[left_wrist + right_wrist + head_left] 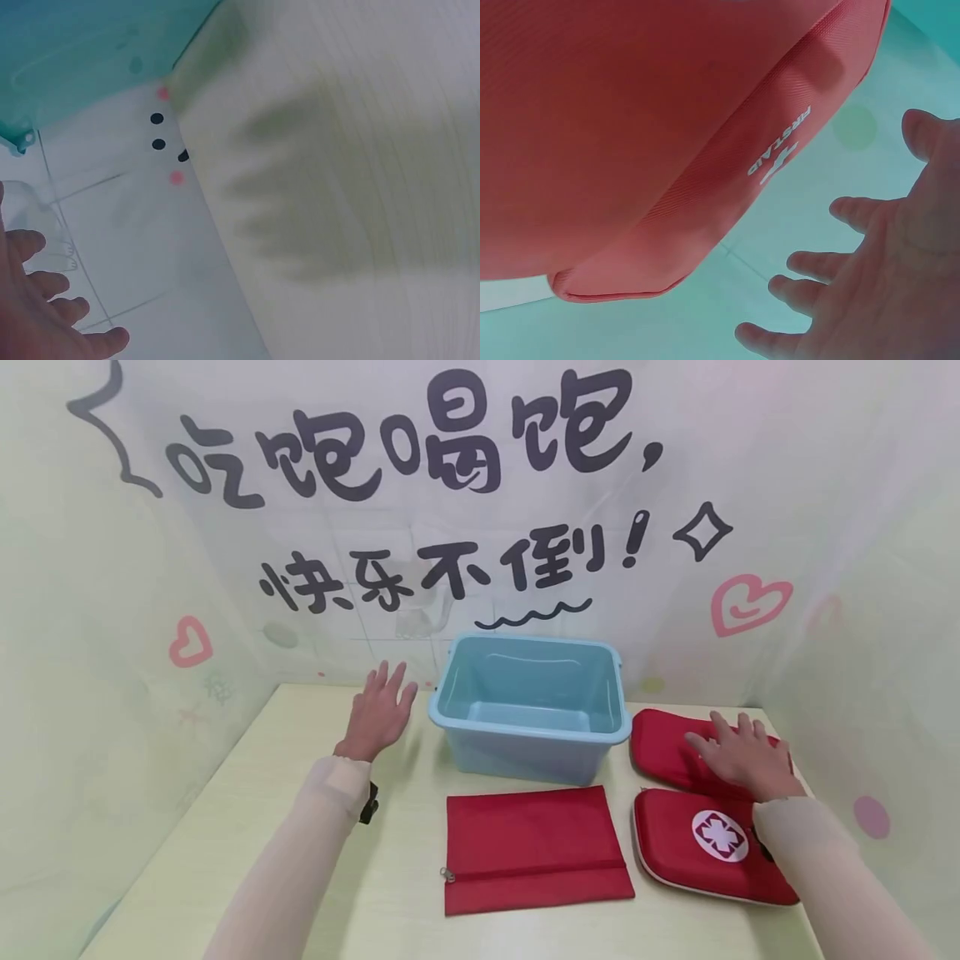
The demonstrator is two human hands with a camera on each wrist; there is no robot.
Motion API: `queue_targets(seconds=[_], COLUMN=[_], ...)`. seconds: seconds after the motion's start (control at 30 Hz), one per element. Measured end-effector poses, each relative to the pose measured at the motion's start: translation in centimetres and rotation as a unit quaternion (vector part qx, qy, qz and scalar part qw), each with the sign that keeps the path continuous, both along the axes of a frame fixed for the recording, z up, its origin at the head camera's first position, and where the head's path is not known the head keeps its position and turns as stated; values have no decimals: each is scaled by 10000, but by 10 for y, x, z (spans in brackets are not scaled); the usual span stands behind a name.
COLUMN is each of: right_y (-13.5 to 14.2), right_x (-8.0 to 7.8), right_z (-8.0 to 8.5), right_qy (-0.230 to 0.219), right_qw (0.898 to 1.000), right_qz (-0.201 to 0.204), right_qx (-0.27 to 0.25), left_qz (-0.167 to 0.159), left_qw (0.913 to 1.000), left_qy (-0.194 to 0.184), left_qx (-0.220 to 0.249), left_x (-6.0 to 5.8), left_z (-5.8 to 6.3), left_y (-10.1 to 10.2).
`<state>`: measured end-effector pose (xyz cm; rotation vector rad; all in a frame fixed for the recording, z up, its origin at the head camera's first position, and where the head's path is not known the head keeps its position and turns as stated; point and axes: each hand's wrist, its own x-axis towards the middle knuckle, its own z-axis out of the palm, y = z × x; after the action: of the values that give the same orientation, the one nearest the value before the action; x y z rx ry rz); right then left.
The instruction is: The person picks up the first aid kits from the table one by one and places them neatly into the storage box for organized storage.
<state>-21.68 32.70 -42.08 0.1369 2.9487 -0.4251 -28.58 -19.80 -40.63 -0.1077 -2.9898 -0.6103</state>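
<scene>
My left hand (379, 713) is raised above the table beside the left wall of a light blue plastic bin (525, 756), fingers spread and holding nothing. On the other side, my right hand (750, 757) hovers over a red zipped case (663, 745) at the back right, its fingers extended. The right wrist view shows FIRST AID lettering on this case (727, 195), with a gap between it and the hand. Just in front lies a second red case (675, 831) bearing a white cross emblem, partly covered by the right forearm. A flat red zippered pouch (532, 843) lies before the bin.
The pale wooden table (300, 810) meets a printed fabric backdrop (480, 527) at its back edge, with more fabric at both sides. Nothing is visible inside the bin. The two cases sit close to the table's right edge.
</scene>
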Motion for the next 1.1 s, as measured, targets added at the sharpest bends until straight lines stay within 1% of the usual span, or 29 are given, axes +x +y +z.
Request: queue_targets(seconds=[0.1, 0.2, 0.3, 0.43, 0.5, 0.6, 0.73, 0.93, 1.0, 1.1], right_y=[5, 12, 17, 19, 21, 26, 36, 51, 56, 61], right_x=[0, -1, 0, 3, 4, 6, 8, 12, 13, 14], right_z=[0, -1, -2, -1, -2, -5, -11, -18, -19, -18], right_qy=[-62, -140, -186, -242, -290, -387, -427, -439, -485, -559], right_qw=[9999, 9998, 9994, 9989, 9987, 9975, 9945, 9910, 9893, 9853], right_qz=[21, -41, -184, -290, -327, -489, -701, -596, -586, -680], right_qx=[-79, -129, -216, -265, -251, -339, -655, -1117, -1243, -1464], left_qz=[-86, -274, -546, -779, -793, -839, -909, -1002, -1044, -1062], left_qw=[9991, 9952, 9868, 9753, 9730, 9701, 9686, 9646, 9618, 9562], left_qy=[-1, -55, 7, 21, -34, -110, -143, -263, -265, -257], left_qx=[422, 939, 1524, 2066, 2168, 2273, 2311, 2427, 2519, 2715], left_x=[0, 1, 4, 8, 10, 11, 11, 11, 12, 12], left_z=[4, 8, 8, 4, 2, 1, -1, -8, -9, -11], left_y=[7, 15, 24, 34, 37, 39, 40, 41, 42, 44])
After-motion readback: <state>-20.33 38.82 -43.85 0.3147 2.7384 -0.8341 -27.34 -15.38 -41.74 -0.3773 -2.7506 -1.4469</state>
